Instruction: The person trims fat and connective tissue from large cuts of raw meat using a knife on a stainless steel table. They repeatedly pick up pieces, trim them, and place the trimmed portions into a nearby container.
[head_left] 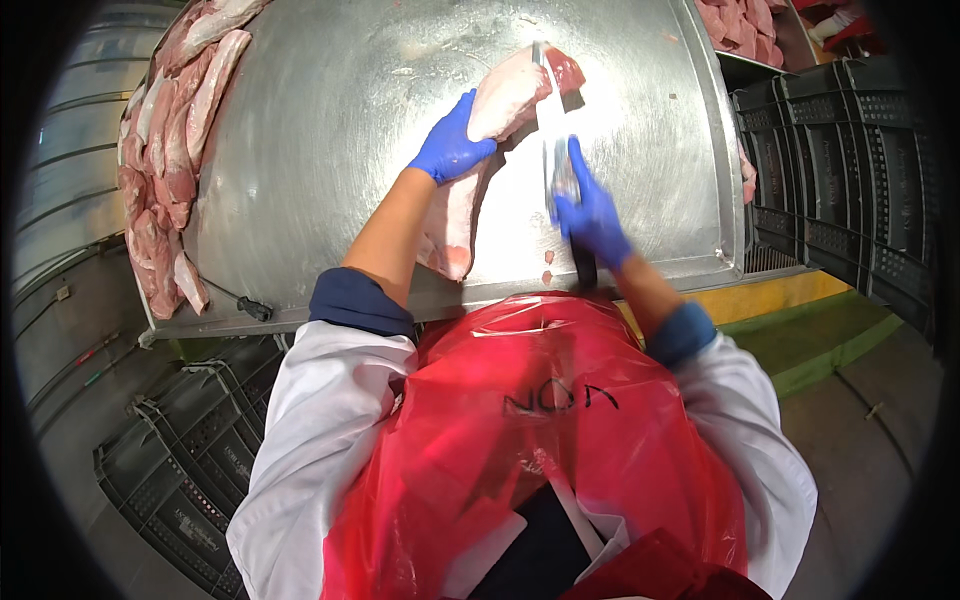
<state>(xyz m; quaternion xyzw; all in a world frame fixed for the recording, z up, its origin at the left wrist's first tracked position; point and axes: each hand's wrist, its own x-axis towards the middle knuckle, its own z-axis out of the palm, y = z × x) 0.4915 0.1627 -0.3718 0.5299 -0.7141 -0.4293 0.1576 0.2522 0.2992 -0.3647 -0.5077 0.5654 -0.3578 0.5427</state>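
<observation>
A long, pale pork loin (506, 98) lies across the metal table, its redder cut end at the far side. My left hand (455, 142), in a blue glove, grips the loin around its middle, with the thumb across the top. In my right hand (594, 215), also gloved in blue, is a knife (553, 122) with a long blade. The index finger stretches along the knife, and the blade lies across the far end of the loin. Glare washes out part of the blade. How deep its edge sits in the meat I cannot tell.
Several long strips of meat (180, 150) are piled along the table's (330, 110) left edge. Black crates (830, 150) stand to the right, with more meat (742, 25) at the far right. Another black crate (190, 470) is at lower left. A black-handled tool (255, 307) lies near the front left corner.
</observation>
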